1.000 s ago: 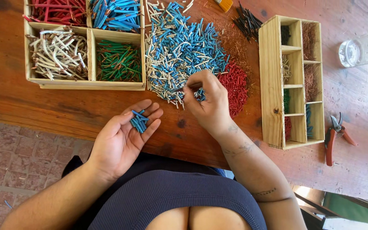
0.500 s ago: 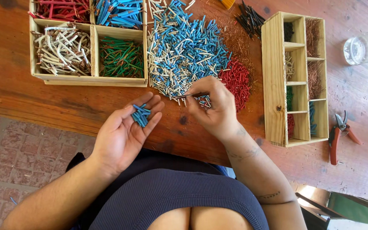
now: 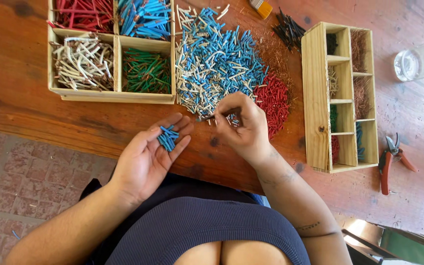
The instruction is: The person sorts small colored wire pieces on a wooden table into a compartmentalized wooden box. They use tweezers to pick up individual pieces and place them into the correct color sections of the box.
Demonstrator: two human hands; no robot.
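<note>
Sorting step: left hand [image 3: 145, 157] cups short blue wire-sleeve pieces [image 3: 167, 138] open-palmed, right hand [image 3: 241, 125] pinches another from the mixed blue-and-white pile [image 3: 219, 64] near the wooden tabletop's [image 3: 25, 113] front edge; next needs a clean transfer.

Craft workshop: wooden bench [image 3: 35, 113], sorting trays [image 3: 111, 93], cutters [image 3: 392, 159], wire pieces [image 3: 217, 64].

Under the right hand [image 3: 244, 130], the table [image 3: 20, 103] is dark, smooth-worn wood; past its fingertips, a tray [image 3: 114, 93] of pale raw wood; in the left hand [image 3: 145, 157], matt blue plastic sleeves [image 3: 167, 138]
</note>
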